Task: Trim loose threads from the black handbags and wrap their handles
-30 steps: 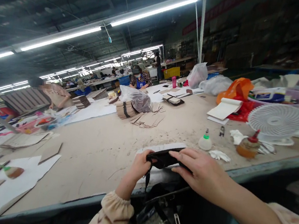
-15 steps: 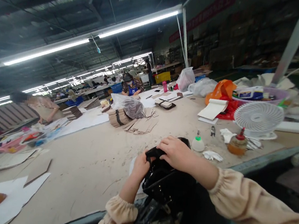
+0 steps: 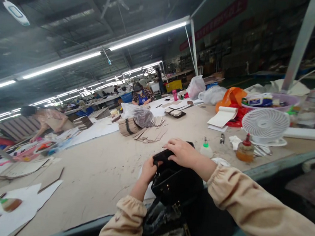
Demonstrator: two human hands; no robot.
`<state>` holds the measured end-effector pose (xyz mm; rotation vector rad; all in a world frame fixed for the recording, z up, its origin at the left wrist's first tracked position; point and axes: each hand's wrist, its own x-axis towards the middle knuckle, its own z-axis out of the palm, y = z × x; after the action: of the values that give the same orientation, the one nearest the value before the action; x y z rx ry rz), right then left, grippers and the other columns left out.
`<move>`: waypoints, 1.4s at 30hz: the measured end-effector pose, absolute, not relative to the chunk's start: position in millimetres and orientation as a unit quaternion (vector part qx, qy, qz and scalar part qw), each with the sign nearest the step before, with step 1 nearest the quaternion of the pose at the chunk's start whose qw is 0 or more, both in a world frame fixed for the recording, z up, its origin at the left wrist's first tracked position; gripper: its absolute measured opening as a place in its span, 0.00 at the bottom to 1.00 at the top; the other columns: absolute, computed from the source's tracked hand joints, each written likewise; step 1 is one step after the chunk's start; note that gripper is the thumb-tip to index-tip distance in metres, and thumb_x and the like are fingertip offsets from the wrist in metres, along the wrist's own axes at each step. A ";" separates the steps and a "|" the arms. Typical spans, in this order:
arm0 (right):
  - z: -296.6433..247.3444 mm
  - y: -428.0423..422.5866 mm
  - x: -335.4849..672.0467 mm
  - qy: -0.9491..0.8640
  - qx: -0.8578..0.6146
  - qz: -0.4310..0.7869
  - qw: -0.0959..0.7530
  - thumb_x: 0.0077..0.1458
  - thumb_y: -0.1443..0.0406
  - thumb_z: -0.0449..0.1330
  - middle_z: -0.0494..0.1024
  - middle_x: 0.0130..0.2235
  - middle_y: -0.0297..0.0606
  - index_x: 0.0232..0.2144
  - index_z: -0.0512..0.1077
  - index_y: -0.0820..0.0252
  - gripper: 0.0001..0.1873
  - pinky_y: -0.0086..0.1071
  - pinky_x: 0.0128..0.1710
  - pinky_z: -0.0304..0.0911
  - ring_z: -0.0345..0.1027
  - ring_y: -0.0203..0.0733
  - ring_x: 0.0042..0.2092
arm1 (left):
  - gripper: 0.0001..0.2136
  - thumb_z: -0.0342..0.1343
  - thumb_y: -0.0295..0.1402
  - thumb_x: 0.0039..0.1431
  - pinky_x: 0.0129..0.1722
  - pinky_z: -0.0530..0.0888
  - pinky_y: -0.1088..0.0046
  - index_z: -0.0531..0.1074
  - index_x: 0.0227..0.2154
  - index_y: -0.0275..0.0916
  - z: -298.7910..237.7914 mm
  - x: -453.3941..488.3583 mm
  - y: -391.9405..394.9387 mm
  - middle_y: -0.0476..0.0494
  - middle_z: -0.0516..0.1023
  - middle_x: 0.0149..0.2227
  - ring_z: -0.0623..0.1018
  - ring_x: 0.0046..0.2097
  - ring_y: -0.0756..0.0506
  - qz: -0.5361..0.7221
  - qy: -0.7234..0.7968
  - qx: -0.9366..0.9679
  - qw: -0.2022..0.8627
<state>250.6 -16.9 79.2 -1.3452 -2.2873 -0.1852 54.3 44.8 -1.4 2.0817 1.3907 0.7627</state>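
left hand (image 3: 149,170): fingers gripping black handbag (image 3: 178,188) rim | right hand (image 3: 181,152): fingers clamped over same rim | handbag at counter (image 3: 98,164) edge | green-capped bottle (image 3: 206,151) near right hand

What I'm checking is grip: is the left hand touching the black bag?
Touching: the head view shows the left hand gripping the black bag at its edge.

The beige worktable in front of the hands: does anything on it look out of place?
Mainly the thin, flat tan pieces look untidy: they spread loosely over the beige worktable, beside a grey-brown stack bound with a black strap. It may be deliberate.
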 end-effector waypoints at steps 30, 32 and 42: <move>70.3 35.3 264.2 -0.865 -0.437 0.059 0.238 0.50 0.74 0.52 0.75 0.40 0.40 0.49 0.66 0.56 0.23 0.36 0.43 0.61 0.68 0.43 0.41 | 0.04 0.50 0.29 0.50 0.30 0.64 0.75 0.70 0.28 0.39 10.6 73.2 57.1 0.50 0.75 0.26 0.72 0.31 0.48 0.295 0.582 0.704 0.281; 75.7 43.0 265.8 -0.857 -0.445 0.108 0.235 0.51 0.73 0.53 0.75 0.40 0.39 0.46 0.67 0.57 0.18 0.35 0.43 0.61 0.67 0.43 0.42 | 0.04 0.51 0.29 0.50 0.31 0.63 0.76 0.70 0.29 0.39 20.5 72.4 59.2 0.50 0.74 0.26 0.71 0.31 0.49 0.292 0.587 0.702 0.277; 94.9 56.9 269.6 -0.836 -0.483 0.167 0.197 0.54 0.70 0.51 0.72 0.36 0.39 0.41 0.64 0.61 0.11 0.33 0.39 0.62 0.66 0.41 0.38 | 0.09 0.49 0.24 0.48 0.31 0.63 0.76 0.72 0.31 0.39 48.8 74.2 73.1 0.49 0.74 0.27 0.71 0.32 0.49 0.255 0.590 0.705 0.300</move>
<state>269.6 56.9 94.9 -1.3527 -2.3420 0.4687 74.2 73.1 48.8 1.8714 1.5667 0.6757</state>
